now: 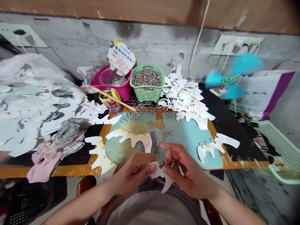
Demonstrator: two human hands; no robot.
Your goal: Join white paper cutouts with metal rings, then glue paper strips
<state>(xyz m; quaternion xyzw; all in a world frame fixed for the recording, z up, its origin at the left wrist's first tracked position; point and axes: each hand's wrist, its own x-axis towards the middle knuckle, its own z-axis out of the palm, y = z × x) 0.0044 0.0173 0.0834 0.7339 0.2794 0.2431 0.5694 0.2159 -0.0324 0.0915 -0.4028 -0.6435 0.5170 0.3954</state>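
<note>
My left hand (133, 175) and my right hand (187, 172) hold a white die-cut card piece (164, 178) low over the table's near edge. A small metal ring (164, 162) sits at its upper edge, between my fingertips. Loose metal rings (145, 107) lie in a heap on the painted tabletop (211, 137) beyond my hands. Similar white pieces lie around them, one with rings attached (217, 145) to the right and an uneven one (130, 139) just ahead. Another white piece (102, 156) lies left of my left hand.
A green plastic basket of rings (147, 82) stands at the back beside a pink tub (110, 84). A pile of white pieces (185, 97) rises to its right. A spinning blue fan (229, 78) stands back right. Printed white sheets (35, 103) and a crumpled cloth (61, 147) lie left.
</note>
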